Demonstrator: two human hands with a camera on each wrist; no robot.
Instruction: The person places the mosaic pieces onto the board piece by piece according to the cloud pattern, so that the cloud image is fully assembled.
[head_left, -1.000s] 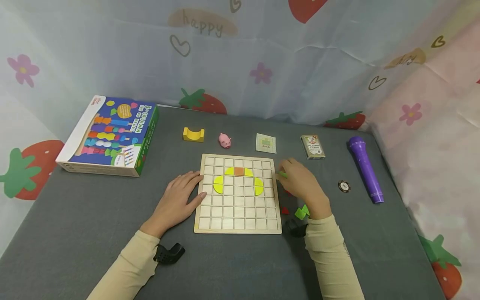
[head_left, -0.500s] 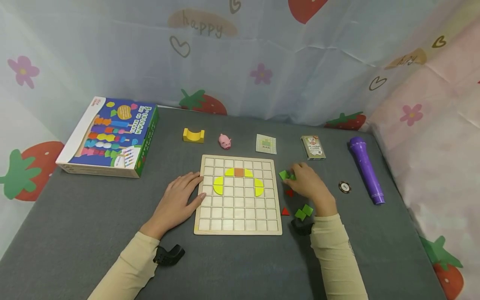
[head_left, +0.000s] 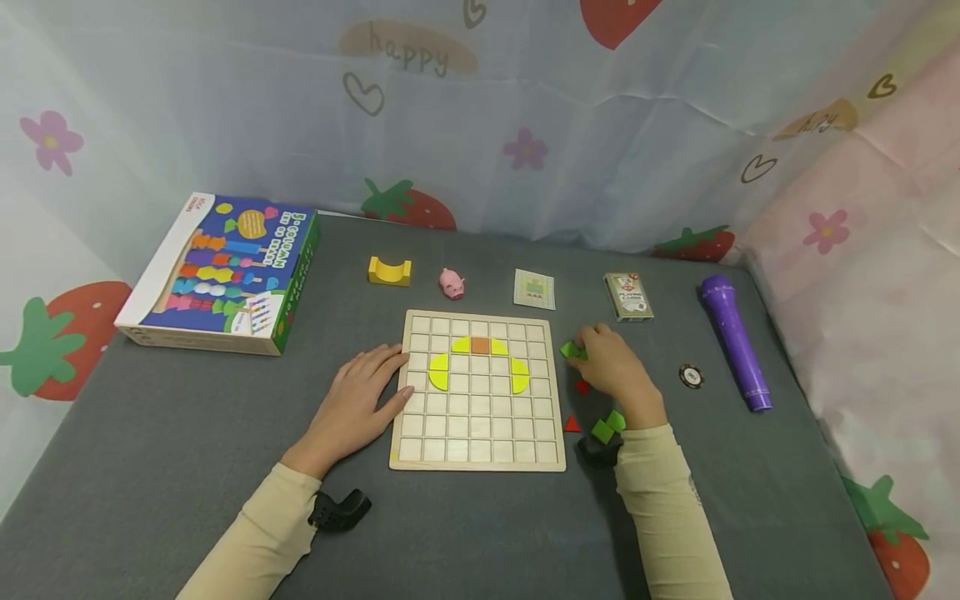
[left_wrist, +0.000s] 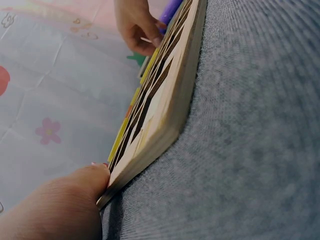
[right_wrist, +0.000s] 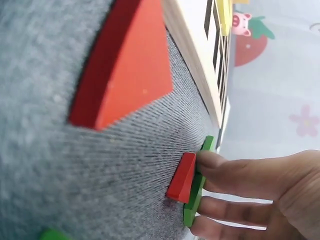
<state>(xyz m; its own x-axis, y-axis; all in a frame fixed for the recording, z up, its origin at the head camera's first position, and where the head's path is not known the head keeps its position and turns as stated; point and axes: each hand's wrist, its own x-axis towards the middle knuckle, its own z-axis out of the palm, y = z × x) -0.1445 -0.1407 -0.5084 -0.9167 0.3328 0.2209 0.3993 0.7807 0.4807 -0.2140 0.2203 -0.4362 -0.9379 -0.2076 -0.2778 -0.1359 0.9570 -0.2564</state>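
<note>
Nearest us, two green blocks [head_left: 603,431] lie right of the board [head_left: 480,425]. Our left hand [head_left: 358,400] rests, fingers extended, on its left edge. Farther off, our right hand [head_left: 611,362] touches green pieces [head_left: 568,350]; we cannot tell whether it pinches any.

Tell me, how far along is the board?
Apparently done: yellow pieces and an orange piece sit on the board. In hand: the right hand touches green pieces beside it; the left hand touches its edge. Probably remaining: red pieces and other green pieces, off the board.
</note>
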